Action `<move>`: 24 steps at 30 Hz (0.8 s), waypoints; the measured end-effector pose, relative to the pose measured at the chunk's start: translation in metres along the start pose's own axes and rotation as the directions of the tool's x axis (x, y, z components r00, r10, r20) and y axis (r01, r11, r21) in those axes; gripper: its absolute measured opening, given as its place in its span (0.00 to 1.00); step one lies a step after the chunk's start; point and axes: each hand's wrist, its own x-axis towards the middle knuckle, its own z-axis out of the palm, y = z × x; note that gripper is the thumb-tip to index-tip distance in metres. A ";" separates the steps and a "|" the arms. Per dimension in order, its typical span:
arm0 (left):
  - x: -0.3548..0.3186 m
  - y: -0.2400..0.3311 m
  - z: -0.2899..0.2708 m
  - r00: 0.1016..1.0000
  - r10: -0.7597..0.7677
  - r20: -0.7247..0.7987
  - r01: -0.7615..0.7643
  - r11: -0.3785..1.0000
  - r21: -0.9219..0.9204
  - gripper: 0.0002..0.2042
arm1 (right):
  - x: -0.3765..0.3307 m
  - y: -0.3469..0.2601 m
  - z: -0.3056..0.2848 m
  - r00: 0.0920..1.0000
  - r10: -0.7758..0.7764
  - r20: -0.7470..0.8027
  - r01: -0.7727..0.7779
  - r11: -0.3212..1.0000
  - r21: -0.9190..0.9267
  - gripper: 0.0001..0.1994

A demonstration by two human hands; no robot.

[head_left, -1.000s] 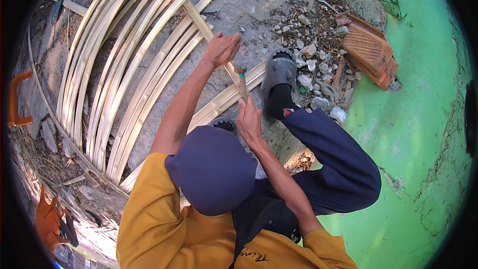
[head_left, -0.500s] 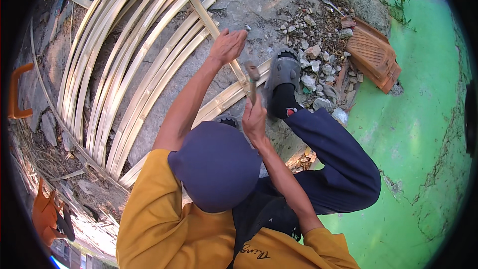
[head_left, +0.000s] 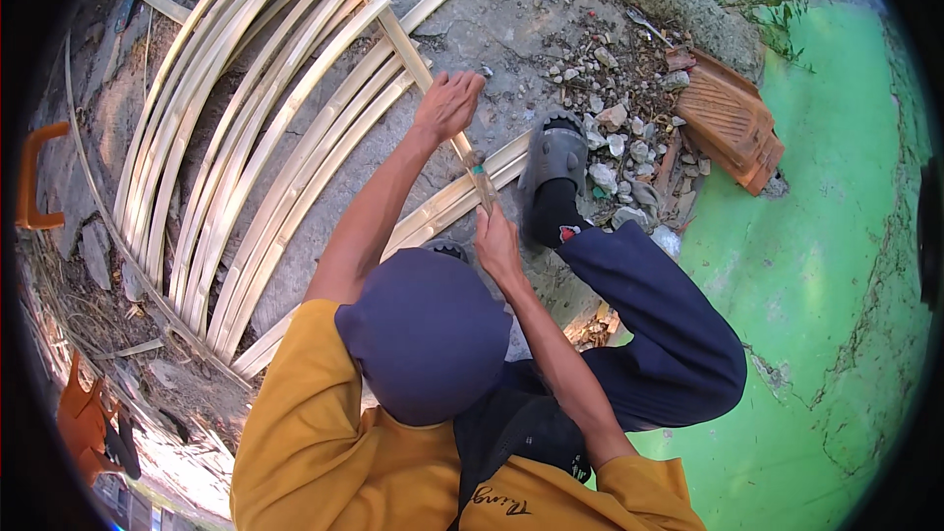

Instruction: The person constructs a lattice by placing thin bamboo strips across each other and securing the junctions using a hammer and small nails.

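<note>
My right hand (head_left: pixel 499 241) is closed around the handle of a hammer (head_left: pixel 485 191). The hammer's head is at the lower end of a narrow bamboo cross strip (head_left: pixel 401 37), near where it meets long pale bamboo slats (head_left: pixel 454 199). Farther up that strip, my left hand (head_left: pixel 449 104) is closed over it with curled fingers; the palm side is hidden. More curved-looking bamboo slats (head_left: pixel 285 152) lie side by side to the left, with the cross strip over their far ends.
My shoe (head_left: pixel 557 152) stands beside the slats' right ends. Broken stones (head_left: pixel 618 146) and an orange-brown ridged tile (head_left: pixel 730 118) lie to the right, next to a green floor (head_left: pixel 787 295). An orange frame-like object (head_left: pixel 37 177) is at the far left.
My right hand has swung the hammer down, its head dropping to the cross strip. My left hand stays on the strip, and the whole view has shifted slightly.
</note>
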 end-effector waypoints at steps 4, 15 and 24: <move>-0.008 -0.011 -0.003 0.999 -0.025 0.040 0.025 1.000 0.012 0.03 | 0.002 -0.018 -0.008 0.995 0.065 0.070 -0.073 0.991 0.111 0.15; -0.009 -0.007 0.000 1.000 0.000 -0.004 0.000 1.000 -0.020 0.04 | 0.017 -0.007 -0.015 0.995 0.026 0.099 -0.023 0.999 -0.033 0.17; -0.013 -0.003 0.002 1.000 -0.009 -0.004 0.009 1.000 -0.011 0.03 | 0.011 0.007 -0.009 0.999 0.001 0.038 0.001 0.999 -0.032 0.17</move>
